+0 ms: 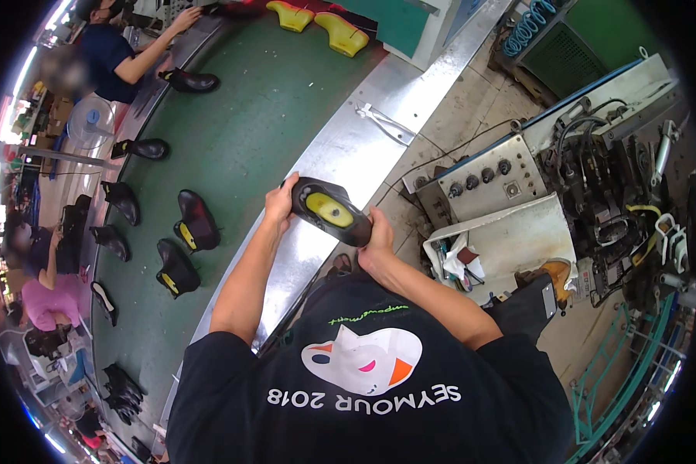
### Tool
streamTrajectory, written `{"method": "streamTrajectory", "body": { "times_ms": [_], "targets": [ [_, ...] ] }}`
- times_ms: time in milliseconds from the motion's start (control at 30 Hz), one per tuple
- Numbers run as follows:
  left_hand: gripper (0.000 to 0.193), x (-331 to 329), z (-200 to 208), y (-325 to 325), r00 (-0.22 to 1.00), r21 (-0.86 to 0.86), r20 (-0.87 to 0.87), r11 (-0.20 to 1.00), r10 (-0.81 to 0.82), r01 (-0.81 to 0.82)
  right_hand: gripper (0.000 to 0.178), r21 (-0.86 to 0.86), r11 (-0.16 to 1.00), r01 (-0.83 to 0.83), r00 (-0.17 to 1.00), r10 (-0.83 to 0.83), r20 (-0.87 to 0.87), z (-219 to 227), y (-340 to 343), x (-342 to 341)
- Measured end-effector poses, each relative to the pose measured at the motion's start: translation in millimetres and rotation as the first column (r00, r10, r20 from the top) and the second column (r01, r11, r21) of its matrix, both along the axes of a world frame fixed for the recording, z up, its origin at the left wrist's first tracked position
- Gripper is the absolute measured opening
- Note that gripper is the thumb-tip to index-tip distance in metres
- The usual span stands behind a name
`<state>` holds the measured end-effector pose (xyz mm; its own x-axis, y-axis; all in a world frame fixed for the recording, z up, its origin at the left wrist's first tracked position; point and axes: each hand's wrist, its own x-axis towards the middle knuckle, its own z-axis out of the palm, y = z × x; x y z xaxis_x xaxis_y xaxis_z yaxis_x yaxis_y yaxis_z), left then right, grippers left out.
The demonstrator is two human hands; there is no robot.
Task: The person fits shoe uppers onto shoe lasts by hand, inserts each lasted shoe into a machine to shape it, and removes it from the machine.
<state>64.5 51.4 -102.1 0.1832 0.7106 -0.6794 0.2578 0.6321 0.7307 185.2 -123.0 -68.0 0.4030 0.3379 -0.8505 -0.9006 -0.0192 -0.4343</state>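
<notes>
Between my two hands is a black shoe [355, 230] with a yellow-green last [329, 209] showing in its opening. My left hand [281, 203] closes on its far-left end, and my right hand [377, 241] closes on the near-right end. The shoe is held above the shiny metal rim [295, 246] of the work line, in front of my chest. Some of my fingers are hidden behind it. Beyond the shoe, metal pliers [384, 125] lie on the rim with their handles apart.
A green conveyor [243, 108] carries black ankle boots [199, 220] and yellow lasts [342, 35]. Co-workers [116, 58] stand along its far side. On my right are a machine with a knobbed control panel [487, 178] and a white bin [510, 232] with tools and scraps.
</notes>
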Motion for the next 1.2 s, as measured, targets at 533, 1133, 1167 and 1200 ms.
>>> {"method": "streamTrajectory", "body": {
  "times_ms": [533, 1133, 1167, 1200],
  "targets": [
    [0.025, 3, -10, -14, 0.914, -0.214, 0.394, 0.956, -0.101, 0.198, 0.058, -0.265, 0.926, -0.270, 0.056, 0.290, 0.955, 79, -125, -32],
    [0.034, 134, 41, -122, 0.686, -0.147, 0.655, 0.837, -0.317, 0.527, 0.078, -0.316, 0.948, 0.035, -0.091, 0.318, 0.944, 111, -204, -8],
    [0.036, 144, 65, -140, 0.726, -0.055, 0.553, 0.852, -0.408, 0.521, 0.085, -0.409, 0.913, 0.015, -0.115, 0.408, 0.906, 106, -224, -5],
    [0.039, 152, 96, -159, 0.761, 0.038, 0.435, 0.854, -0.481, 0.519, 0.096, -0.517, 0.856, 0.004, -0.127, 0.513, 0.849, 118, -249, -6]
  ]
}}
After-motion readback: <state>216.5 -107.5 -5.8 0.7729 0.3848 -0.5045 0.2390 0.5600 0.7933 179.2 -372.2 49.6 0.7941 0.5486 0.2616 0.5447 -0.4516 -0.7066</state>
